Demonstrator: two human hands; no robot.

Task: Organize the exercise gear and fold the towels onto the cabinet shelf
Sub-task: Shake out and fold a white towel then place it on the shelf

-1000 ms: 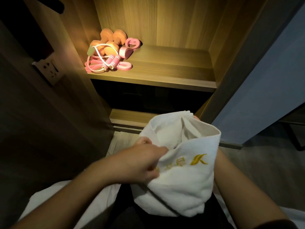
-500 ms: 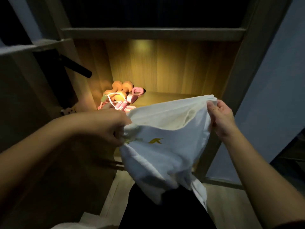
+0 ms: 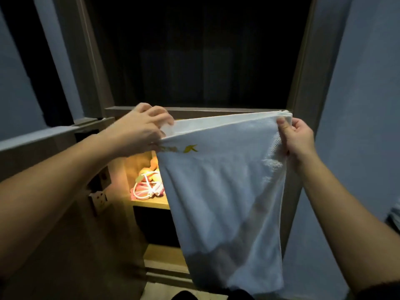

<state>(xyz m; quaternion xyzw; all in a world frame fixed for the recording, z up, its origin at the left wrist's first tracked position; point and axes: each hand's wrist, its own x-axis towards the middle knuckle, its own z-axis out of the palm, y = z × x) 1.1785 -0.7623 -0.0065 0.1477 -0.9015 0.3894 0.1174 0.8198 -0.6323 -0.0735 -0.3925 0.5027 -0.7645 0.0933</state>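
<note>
A white towel (image 3: 225, 191) with a yellow embroidered mark hangs spread out in front of the cabinet. My left hand (image 3: 140, 128) pinches its top left corner. My right hand (image 3: 296, 135) grips the top right corner, thumb over the folded edge. Behind the towel, on the lit wooden shelf (image 3: 151, 204), lies the exercise gear (image 3: 149, 182): orange dumbbells and a pink and white jump rope, partly hidden by the cloth.
The dark upper compartment (image 3: 194, 57) of the cabinet opens above the shelf. A wall socket (image 3: 98, 199) sits on the left panel. A blue-grey wall (image 3: 357, 83) stands at the right. A lower wooden ledge (image 3: 164, 258) shows beneath the shelf.
Both hands have lifted the towel and pulled its top edge taut, from a bunched bundle near my lap to a hanging sheet. My view has tilted upward toward the cabinet.
</note>
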